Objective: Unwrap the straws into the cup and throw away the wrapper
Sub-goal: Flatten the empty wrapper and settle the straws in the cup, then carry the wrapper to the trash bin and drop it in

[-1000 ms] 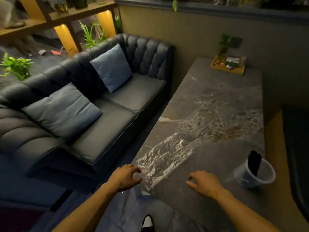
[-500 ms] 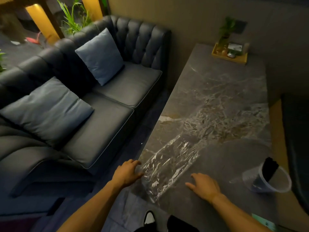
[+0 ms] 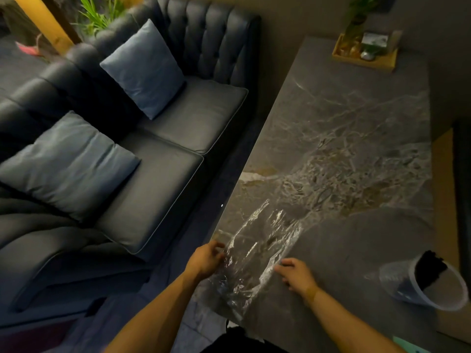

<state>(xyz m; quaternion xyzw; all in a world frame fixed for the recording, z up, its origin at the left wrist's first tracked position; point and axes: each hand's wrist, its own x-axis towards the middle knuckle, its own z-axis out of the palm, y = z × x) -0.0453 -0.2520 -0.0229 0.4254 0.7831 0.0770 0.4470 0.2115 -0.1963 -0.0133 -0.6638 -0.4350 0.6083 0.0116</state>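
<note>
The straws (image 3: 430, 268) are shown already standing in the cup (image 3: 423, 286). The clear wrapper (image 3: 254, 253), left of the cup on the bench (image 3: 356, 118), is pinched by the left hand (image 3: 205, 258); the right hand (image 3: 297, 273) rests open-fingered on it. Disposal remains.

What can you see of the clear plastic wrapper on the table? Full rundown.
The wrapper is a clear, crinkled plastic film that catches glare. It lies spread and wrinkled over the near left corner of the dark marble table, its near end hanging past the edge. The left hand pinches its left edge; the right hand rests fingers on its right edge. It looks empty: the black straws stand in the cup, apart to the right.
</note>
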